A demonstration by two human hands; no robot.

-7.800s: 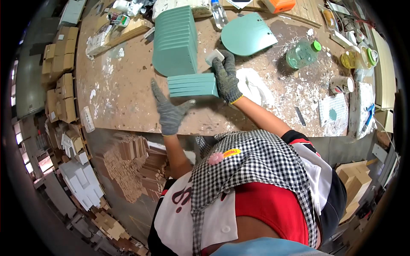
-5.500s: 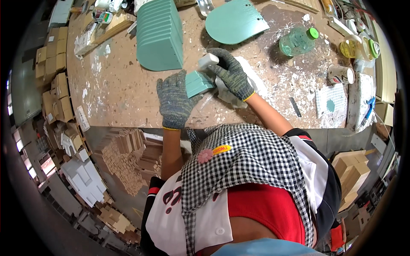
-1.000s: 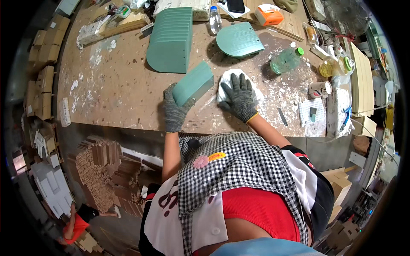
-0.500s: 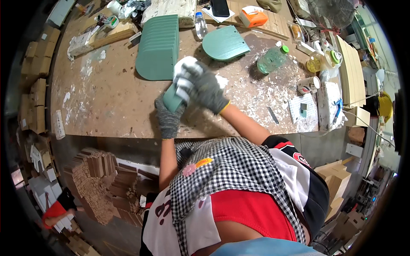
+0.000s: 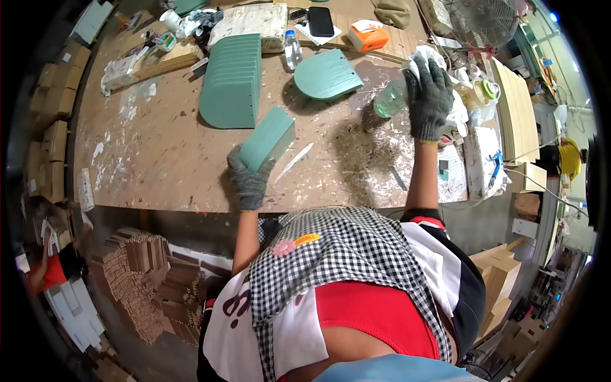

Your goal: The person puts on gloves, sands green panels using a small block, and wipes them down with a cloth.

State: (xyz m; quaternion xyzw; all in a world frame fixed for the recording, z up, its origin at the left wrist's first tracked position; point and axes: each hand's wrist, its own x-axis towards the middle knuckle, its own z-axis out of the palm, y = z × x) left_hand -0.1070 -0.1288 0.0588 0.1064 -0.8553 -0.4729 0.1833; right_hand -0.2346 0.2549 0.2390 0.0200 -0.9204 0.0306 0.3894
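Observation:
My left hand [image 5: 249,179], in a grey knit glove, is closed around the lower end of a green painted stack or block [image 5: 264,141] with a rounded end, held tilted over the table's front part. To the right, my gloved right hand [image 5: 429,102] is raised with a crumpled white cloth [image 5: 425,56] in its fingers. It is right beside a clear green bottle [image 5: 389,100] and covers the bottle's top; whether it touches the bottle I cannot tell. Ahead stand a row of green round-ended boards [image 5: 230,83] and a smaller green pile [image 5: 328,75].
Along the back are a water bottle [image 5: 293,51], a phone [image 5: 320,21] and an orange tissue box [image 5: 368,36]. A jug with a green lid [image 5: 485,95] and a paint-stained white block [image 5: 484,159] line the right side. A fan [image 5: 484,22] stands at the far right.
My right hand has swung from the green piece to the right, up beside the green bottle, carrying the white cloth. My left hand keeps the piece, now uncovered and more fully visible.

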